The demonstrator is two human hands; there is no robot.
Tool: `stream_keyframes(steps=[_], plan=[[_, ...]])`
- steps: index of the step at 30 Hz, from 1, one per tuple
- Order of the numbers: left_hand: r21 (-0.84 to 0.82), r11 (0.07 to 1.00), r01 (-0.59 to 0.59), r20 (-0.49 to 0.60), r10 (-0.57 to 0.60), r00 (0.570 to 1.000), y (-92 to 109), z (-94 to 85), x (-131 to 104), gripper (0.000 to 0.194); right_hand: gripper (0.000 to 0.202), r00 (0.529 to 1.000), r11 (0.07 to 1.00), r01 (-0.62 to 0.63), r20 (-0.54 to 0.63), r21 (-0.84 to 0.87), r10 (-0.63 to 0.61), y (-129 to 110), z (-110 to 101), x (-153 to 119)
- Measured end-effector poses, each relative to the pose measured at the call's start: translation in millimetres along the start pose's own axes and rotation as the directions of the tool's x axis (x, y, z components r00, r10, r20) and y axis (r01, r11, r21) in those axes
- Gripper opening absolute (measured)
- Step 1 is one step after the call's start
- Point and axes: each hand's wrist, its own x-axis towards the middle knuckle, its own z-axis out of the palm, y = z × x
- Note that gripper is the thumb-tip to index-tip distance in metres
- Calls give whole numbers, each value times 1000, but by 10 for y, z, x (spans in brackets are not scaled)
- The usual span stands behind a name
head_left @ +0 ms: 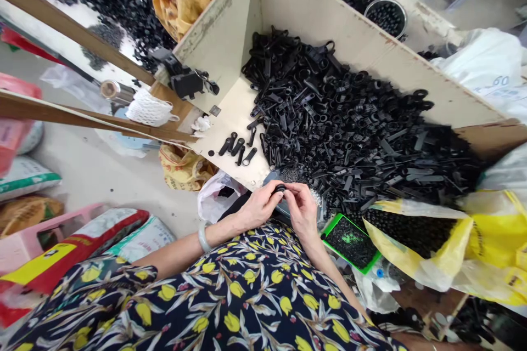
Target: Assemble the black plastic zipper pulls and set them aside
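Note:
Between my two hands, close to my body, is a small black ring-shaped plastic part (280,188). My left hand (262,204) pinches it from the left, and my right hand (302,207) has thumb and fingertips on its other side. Just beyond them lies a grey tray (272,177) with small metal bits. Several black handle-like pieces with a ring at one end (249,156) rest on the pale board to the left. A big heap of black plastic parts (346,120) fills the bin behind my hands.
Tall pale panels (370,49) wall the heap at the back. A green tray (349,241) of tiny black parts sits at my right, beside a yellow plastic bag (489,230). A clamped black device (187,81) stands on the left edge. Filled sacks (78,247) lie on the floor.

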Motion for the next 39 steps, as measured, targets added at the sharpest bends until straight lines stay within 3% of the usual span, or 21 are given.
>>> stream_keyframes(steps=[5,9,11,13,15,16,20,23,25,27,28,30,32,34,35,37,39], plan=[[-49,998,-49,-77,45,996,27,29,-6,30,23,999,999,-48,-17,-3,48,-36,70,-34],[-109,991,-83,-126,69,990,-19,78,-38,32,22,999,993,-32,-36,112,36,-63,141,-19],[-57,997,-45,-152,36,988,-198,22,-8,32,28,997,979,-72,26,190,68,26,143,63],[99,993,60,-236,-35,971,-493,-131,88,30,41,990,979,-138,53,150,131,215,88,220],[317,920,231,-384,-99,918,-841,-367,243,30,56,979,978,-203,-49,-46,200,471,-14,445],[351,899,263,-418,-101,903,-1009,-501,332,31,60,969,965,-231,-116,-127,217,602,-67,573],[422,871,249,-418,-57,907,-1469,-950,645,36,46,951,900,-295,-192,-321,243,970,-123,1072],[463,856,230,-432,-8,902,-1568,-1057,787,42,27,943,846,-331,-174,-418,284,1032,-34,1305],[496,842,211,-485,67,872,-1530,-983,849,46,20,939,824,-345,-173,-449,298,1013,-15,1355],[532,837,126,-472,169,865,-1410,-779,901,49,20,938,819,-347,-178,-458,298,974,-56,1328],[544,838,43,-410,221,885,-1323,-632,929,50,22,938,821,-345,-175,-454,298,952,-90,1294],[504,847,-167,-186,295,937,-1119,-280,997,55,31,940,837,-341,-152,-428,305,906,-163,1217],[338,897,-286,27,294,955,-926,77,1088,62,41,942,860,-334,-110,-386,317,869,-229,1167],[18,994,-107,41,106,994,-801,341,1186,58,52,944,880,-326,-75,-346,321,857,-300,1178],[-120,993,5,49,0,999,-769,418,1229,55,57,945,886,-324,-73,-331,318,864,-342,1209],[-291,941,174,95,-152,984,-746,459,1282,50,63,945,889,-327,-110,-320,308,907,-438,1308],[-343,907,244,168,-196,966,-734,388,1284,49,57,939,880,-339,-174,-333,296,978,-515,1428]])
